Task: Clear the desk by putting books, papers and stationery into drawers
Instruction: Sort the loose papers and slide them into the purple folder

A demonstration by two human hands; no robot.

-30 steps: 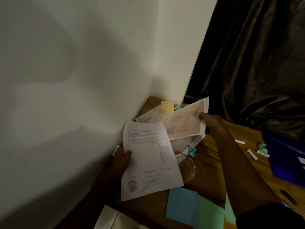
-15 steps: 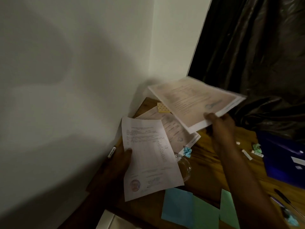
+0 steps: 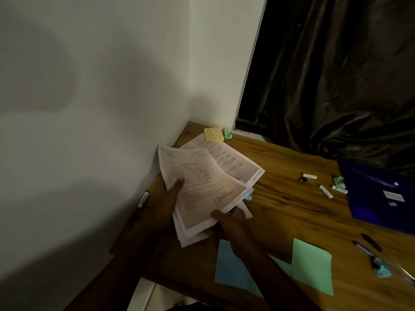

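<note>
Both grips hold the paper stack [image 3: 202,187] above the table's [image 3: 292,205] left corner: left hand [image 3: 170,194] thumb on top, right hand [image 3: 226,223] pinching the near edge. Print unreadable. Marker [image 3: 143,199] by the wall reads "Heybright", roughly.

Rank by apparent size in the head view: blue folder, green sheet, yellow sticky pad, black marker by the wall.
1. Blue folder, though it is cut off by the frame edge.
2. Green sheet.
3. Yellow sticky pad and black marker: look close, and the marker is partly in shadow, so unranked.
</note>
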